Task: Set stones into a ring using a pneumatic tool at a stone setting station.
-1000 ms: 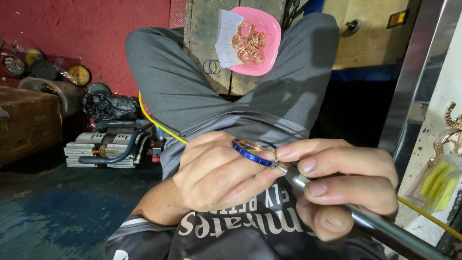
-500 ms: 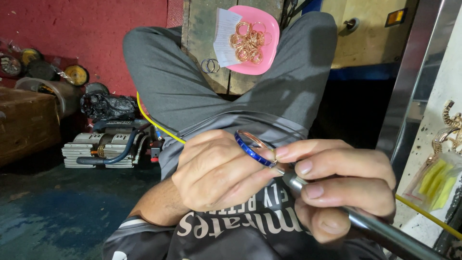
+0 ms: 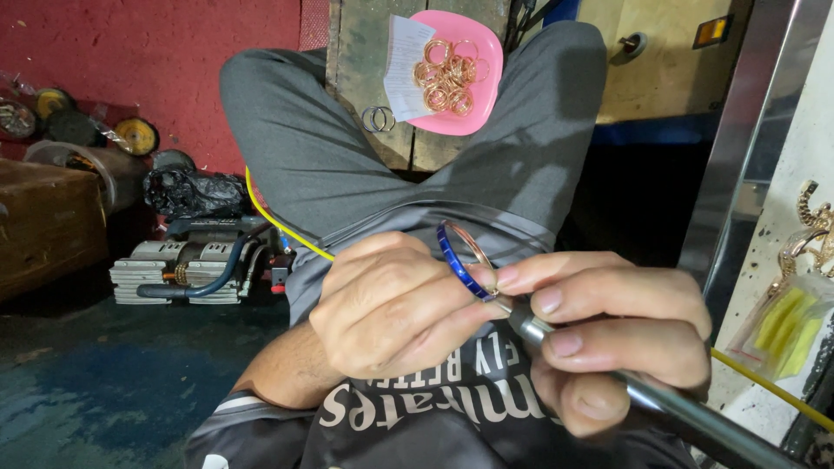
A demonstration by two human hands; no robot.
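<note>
Your left hand (image 3: 391, 304) has its grip clamped on a glossy blue bangle (image 3: 465, 260) held over your lap; your right hand (image 3: 608, 330) closes around a smooth metal tool (image 3: 660, 404) touching it. Beyond your knees, gold rings fill a pink plastic plate (image 3: 482, 117) beside a white paper slip (image 3: 404, 65).

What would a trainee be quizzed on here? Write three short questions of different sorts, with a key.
1. True or false: the left hand holds the blue-edged bangle.
2. Multiple choice: the gold rings lie in
A. a pink dish
B. a brown box
C. a black bag
3. Fill in: the right hand has its grip on a slim ______ tool whose tip meets the bangle.

Key
1. True; the fingers pinch it on edge over the lap.
2. A; the dish sits on the wooden block between the knees, with two plain silver rings beside it.
3. metal.
</note>
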